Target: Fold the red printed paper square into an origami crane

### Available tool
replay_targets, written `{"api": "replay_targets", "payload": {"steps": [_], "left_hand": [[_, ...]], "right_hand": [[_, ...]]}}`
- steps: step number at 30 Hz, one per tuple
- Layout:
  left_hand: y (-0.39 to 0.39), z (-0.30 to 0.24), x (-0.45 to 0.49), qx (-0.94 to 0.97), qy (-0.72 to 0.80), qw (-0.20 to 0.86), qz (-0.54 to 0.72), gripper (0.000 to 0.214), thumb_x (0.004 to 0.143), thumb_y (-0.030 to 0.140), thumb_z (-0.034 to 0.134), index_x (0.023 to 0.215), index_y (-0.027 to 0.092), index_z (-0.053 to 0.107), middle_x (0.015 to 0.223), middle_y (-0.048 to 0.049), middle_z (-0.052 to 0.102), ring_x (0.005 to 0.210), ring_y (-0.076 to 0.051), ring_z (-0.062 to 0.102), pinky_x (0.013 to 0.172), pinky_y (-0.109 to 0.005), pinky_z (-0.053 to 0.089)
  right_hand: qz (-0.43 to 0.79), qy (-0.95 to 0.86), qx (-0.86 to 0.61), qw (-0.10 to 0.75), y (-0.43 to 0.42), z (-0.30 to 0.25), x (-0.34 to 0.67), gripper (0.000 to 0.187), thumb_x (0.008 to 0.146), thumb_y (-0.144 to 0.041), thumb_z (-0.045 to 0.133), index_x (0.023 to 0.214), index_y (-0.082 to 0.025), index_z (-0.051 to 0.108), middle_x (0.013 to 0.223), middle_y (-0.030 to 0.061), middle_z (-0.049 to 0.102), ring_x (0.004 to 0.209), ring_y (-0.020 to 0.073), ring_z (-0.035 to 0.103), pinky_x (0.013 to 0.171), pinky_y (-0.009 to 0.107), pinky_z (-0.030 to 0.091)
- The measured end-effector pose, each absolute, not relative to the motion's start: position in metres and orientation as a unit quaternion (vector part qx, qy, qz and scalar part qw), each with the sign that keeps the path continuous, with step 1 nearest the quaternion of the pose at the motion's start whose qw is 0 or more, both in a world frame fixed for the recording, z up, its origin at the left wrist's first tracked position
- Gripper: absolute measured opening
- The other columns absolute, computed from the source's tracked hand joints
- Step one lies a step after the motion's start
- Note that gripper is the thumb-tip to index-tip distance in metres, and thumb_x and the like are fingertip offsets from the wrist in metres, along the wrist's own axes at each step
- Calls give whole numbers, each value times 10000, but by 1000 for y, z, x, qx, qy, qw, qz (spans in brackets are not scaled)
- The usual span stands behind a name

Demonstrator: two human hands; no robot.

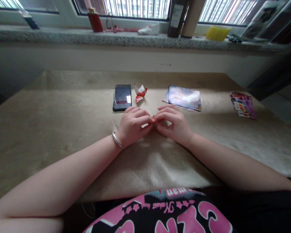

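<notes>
My left hand (137,124), with a silver bangle on its wrist, pinches a small piece of red paper (153,118) between thumb and forefinger. From the other side my right hand (173,123) pinches the same piece, so the fingertips of both hands nearly meet over the table. Most of the paper is hidden by the fingers, and its shape cannot be made out. Just beyond my hands stands a folded red and white paper crane (141,94). A dark phone (122,98) lies beside it, close to my left knuckles.
Glossy printed sheets (184,97) lie beyond my right hand, and a fan of colourful cards (243,105) is farther right on the tan tabletop (63,123). Along the granite windowsill (70,38) stand a red container (95,21), a dark bottle (176,19) and a yellow object (217,33).
</notes>
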State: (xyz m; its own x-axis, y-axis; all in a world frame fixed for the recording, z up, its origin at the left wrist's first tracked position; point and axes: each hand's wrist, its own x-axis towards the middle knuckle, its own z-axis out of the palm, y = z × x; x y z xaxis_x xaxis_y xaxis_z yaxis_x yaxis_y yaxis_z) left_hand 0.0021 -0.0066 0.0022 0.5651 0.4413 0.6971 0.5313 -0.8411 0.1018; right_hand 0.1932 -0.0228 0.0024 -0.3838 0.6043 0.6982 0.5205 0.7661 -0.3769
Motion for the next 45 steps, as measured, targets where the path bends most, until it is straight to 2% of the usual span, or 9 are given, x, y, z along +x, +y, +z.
{"api": "replay_targets", "payload": {"steps": [10, 30, 35, 45], "left_hand": [[-9, 4, 2, -892, -276, 113, -340, 122, 834, 274, 552, 753, 223, 626, 783, 20, 666, 712, -139, 544, 743, -315, 377], [-9, 6, 1, -898, -257, 65, -352, 101, 845, 271, 549, 815, 253, 645, 774, 32, 672, 703, -124, 547, 741, -314, 369], [-8, 5, 1, -891, -266, 58, -363, 144, 844, 270, 541, 734, 225, 621, 763, 21, 665, 697, -119, 553, 735, -312, 371], [-7, 5, -1, -884, -276, 61, -372, 138, 833, 268, 546, 718, 219, 605, 755, 21, 658, 681, -120, 546, 731, -310, 374]], "right_hand": [[38, -838, -319, 441, -21, 1, 194, 104, 691, -150, 606, 735, -243, 616, 798, 5, 660, 957, 200, 578, 854, 365, 486], [47, -833, -342, 432, -20, 2, 194, 130, 647, -118, 591, 699, -237, 598, 805, 16, 646, 935, 206, 574, 833, 359, 480], [54, -819, -374, 433, -18, 1, 197, 150, 635, -100, 583, 696, -236, 597, 801, 15, 642, 926, 204, 576, 840, 363, 475], [22, -819, -375, 434, -15, -1, 201, 136, 641, -104, 592, 687, -232, 588, 794, 17, 638, 907, 204, 583, 831, 359, 477]]}}
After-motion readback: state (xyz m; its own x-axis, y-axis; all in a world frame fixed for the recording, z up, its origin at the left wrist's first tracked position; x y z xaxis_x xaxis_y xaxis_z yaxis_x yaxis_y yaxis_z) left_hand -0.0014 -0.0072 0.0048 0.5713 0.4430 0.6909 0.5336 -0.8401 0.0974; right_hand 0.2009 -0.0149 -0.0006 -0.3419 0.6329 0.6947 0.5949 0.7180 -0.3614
